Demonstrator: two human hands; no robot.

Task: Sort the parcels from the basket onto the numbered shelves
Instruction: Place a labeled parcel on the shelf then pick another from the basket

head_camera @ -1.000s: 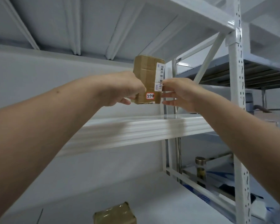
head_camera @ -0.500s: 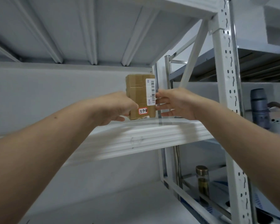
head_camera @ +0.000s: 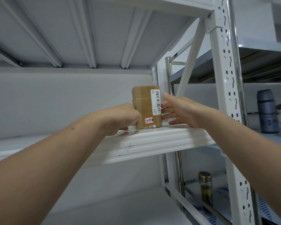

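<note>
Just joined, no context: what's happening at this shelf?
A person is placing a small brown cardboard parcel upright on the white metal shelf, near its right end. The left hand grips the parcel's left side; the right hand, held flat, touches its right edge. The parcel's base appears to rest on the shelf.

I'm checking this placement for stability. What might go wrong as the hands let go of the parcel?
The parcel stands on end near the front of the shelf, so it may topple forward and fall. The left hand grips its left side; drawing back carelessly might drag it outward. The right hand, open at its right side, gives little hold.
</note>
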